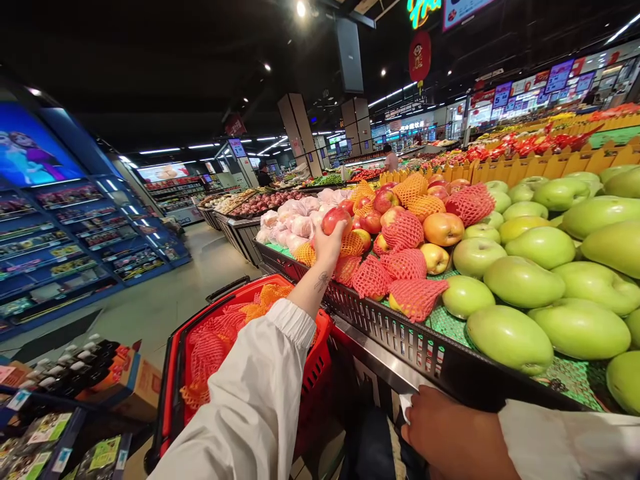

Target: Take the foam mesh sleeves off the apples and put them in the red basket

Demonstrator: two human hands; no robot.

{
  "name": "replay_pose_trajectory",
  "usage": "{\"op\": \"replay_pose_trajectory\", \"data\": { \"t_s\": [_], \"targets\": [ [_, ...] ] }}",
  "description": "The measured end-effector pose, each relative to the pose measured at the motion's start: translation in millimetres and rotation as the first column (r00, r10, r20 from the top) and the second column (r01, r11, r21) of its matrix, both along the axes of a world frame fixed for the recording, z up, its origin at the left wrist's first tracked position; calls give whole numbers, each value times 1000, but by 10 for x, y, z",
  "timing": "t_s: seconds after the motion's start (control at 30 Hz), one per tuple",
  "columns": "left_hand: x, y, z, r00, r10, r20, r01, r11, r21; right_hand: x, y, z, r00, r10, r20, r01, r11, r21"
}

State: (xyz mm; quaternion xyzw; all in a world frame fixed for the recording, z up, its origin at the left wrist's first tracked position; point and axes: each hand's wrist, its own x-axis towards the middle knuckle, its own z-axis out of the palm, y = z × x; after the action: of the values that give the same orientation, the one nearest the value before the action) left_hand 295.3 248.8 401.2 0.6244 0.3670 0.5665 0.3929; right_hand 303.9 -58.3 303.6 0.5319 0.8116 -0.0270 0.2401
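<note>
My left hand reaches out over the fruit display, its fingers closed around a bare red apple. Around it lie more apples, some bare and some in pink foam nets or orange foam nets, all in a black crate. Low in front of the crate, my right hand is closed, with a small white edge showing at its fingers. What that white thing is I cannot make out. Beneath my left forearm stands a red shopping basket with pink and orange foam nets inside.
Large green fruits fill the right of the display. Pale wrapped produce lies at the left end. A metal rail runs along the display's front. Bottles in boxes stand at lower left, before blue shelves. A person is farther back.
</note>
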Motion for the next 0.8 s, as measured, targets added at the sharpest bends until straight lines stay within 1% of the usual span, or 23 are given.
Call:
{"op": "replay_pose_trajectory", "data": {
  "t_s": [0.07,0.13,0.23,0.33,0.43,0.5,0.6,0.63,0.67,0.7,0.73,0.8],
  "targets": [
    [15,30,26,996,58,-74,-60,998,-30,-8,12,67,1000,15,2,-15,999,-32],
    [9,55,40,991,90,-100,-94,995,-42,-8,22,105,1000,30,9,-29,998,-49],
    [-21,59,45,998,34,-51,-36,998,-41,12,35,80,999,47,-7,-47,999,-18],
    [-38,-12,39,994,-96,55,98,995,-21,34,52,38,996,71,-51,-70,997,28],
    [-1,-169,24,944,-260,202,262,965,15,25,62,92,995,90,-33,-90,996,-4],
    [58,-302,7,884,-370,287,388,922,-7,6,61,166,996,89,-2,-89,995,-35],
    [170,-483,-21,781,-494,383,564,820,-92,-9,47,222,996,81,22,-80,996,-31],
    [203,-526,-27,759,-514,399,596,795,-111,-3,39,207,997,82,14,-82,997,-7],
    [229,-558,-27,750,-524,404,611,783,-117,9,30,173,996,86,-6,-86,996,32],
    [244,-580,-21,747,-529,403,613,783,-109,27,22,122,995,95,-30,-92,993,80],
    [246,-595,-7,750,-527,400,603,793,-86,47,14,61,992,110,-61,-101,985,137],
    [197,-627,37,767,-503,399,548,836,-1,86,9,-63,979,161,-125,-124,956,266]
  ]
}}
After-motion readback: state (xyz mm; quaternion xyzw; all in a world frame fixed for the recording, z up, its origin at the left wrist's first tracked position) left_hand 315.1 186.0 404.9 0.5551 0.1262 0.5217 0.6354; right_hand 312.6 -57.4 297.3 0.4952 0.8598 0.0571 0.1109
